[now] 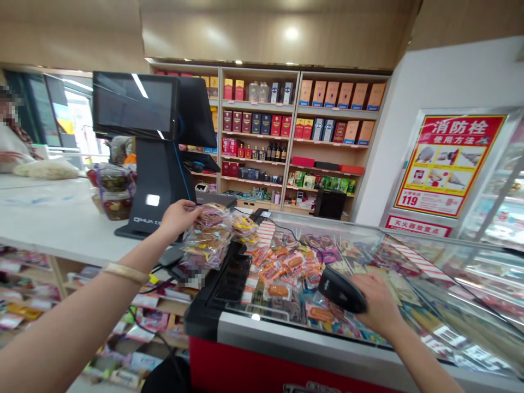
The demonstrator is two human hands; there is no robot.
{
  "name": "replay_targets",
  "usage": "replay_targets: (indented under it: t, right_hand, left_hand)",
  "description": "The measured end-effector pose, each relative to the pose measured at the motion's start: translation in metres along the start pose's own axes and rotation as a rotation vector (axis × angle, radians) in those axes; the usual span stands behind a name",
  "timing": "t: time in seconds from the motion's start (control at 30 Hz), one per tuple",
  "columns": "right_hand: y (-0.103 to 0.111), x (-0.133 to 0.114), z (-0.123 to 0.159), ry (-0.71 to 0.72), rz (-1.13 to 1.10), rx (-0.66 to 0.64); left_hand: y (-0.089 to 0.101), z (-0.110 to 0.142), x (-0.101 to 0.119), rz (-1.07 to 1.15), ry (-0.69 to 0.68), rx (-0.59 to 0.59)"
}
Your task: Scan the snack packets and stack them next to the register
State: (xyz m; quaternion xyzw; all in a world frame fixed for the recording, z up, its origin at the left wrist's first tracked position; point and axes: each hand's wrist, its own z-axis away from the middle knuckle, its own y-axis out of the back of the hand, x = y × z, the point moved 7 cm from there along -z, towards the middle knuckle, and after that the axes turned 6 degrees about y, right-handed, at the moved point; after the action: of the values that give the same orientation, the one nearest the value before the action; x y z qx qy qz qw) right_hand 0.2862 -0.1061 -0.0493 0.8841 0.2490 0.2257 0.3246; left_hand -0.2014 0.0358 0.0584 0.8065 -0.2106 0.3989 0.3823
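My left hand, with a bangle on its forearm, is closed on the top edge of a clear plastic bag of wrapped snacks. The bag hangs over the gap between the counter and a glass-topped freezer. Just right of it is a smaller snack pack with yellow bits. In my right hand is a black barcode scanner, its head pointing left above the freezer. Under and beside it, orange-wrapped snacks lie spread over the glass top. My right fingers are partly hidden behind the scanner.
A checkout terminal stands on the white counter, with bundled jars beside it. A black phone-like slab lies on the edge of the freezer. A cable crosses the glass. At far left is a person; boxed bottles fill shelves behind.
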Motion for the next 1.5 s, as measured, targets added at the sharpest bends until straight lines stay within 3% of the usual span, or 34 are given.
replay_targets:
  t: [0.1,0.17,0.23,0.3,0.4,0.53,0.6,0.73,0.83,1.03,1.27,1.5]
  right_hand:
    - [0.000,0.005,0.003,-0.020,0.005,0.003]
    - [0.002,0.010,0.005,-0.034,0.006,0.004]
    - [0.005,0.015,0.008,-0.048,0.000,0.008]
    - [0.011,0.021,0.011,-0.067,0.003,0.034]
    - [0.020,0.031,0.019,-0.115,0.024,0.054]
    - [0.030,0.040,0.034,-0.176,0.047,0.040]
    - [0.033,0.043,0.041,-0.188,0.050,0.027]
    - [0.039,0.044,0.053,-0.179,0.046,0.030]
    - [0.042,0.046,0.061,-0.199,0.055,0.033]
    - [0.041,0.042,0.068,-0.204,0.030,-0.002]
    - [0.037,0.032,0.064,-0.184,0.030,-0.013]
    - [0.036,0.030,0.059,-0.192,0.035,-0.047]
  left_hand:
    - [0.001,0.003,0.003,-0.209,-0.035,0.013]
    - [0.007,0.011,0.011,-0.294,-0.080,0.104]
    - [0.010,0.026,0.026,-0.299,-0.198,0.210]
    - [0.001,0.048,0.046,-0.220,-0.377,0.214]
    - [-0.040,0.094,0.070,-0.071,-0.594,-0.026]
    - [-0.129,0.174,0.085,0.002,-0.694,-0.576]
    - [-0.170,0.213,0.088,-0.037,-0.702,-0.763]
    - [-0.230,0.264,0.095,-0.195,-0.627,-0.903]
    - [-0.255,0.284,0.102,-0.326,-0.561,-0.904]
    - [-0.272,0.299,0.106,-0.411,-0.460,-0.853]
    - [-0.284,0.283,0.090,0.095,-0.157,-0.884]
    - [-0.261,0.253,0.082,0.322,-0.085,-0.810]
